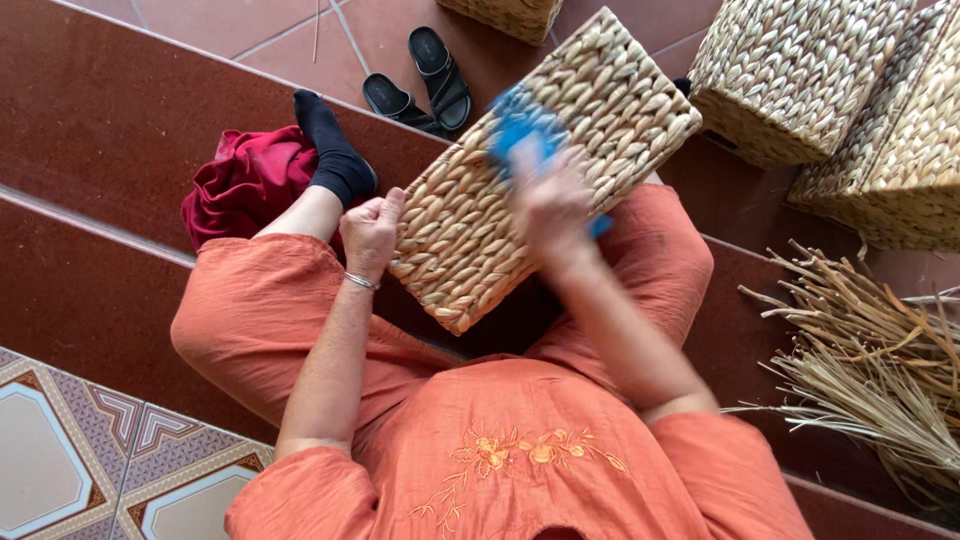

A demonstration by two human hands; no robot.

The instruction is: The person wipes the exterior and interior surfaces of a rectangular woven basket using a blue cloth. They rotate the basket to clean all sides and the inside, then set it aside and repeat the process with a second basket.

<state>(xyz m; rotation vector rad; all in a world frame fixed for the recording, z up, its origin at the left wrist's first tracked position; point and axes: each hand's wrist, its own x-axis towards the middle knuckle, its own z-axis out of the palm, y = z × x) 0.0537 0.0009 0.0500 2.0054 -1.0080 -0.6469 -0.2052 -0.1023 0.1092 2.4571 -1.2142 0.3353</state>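
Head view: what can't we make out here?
- Blue tool: motion-blurred in the right hand; its kind is unclear.
- Basket on the lap: only the woven outside shows, nothing of the inside.
- Left hand: fingers curl over the basket edge, hidden.
- Baskets and dried reeds: cut by frame edges.

Soft even daylight, motion blur on right hand (548, 205).
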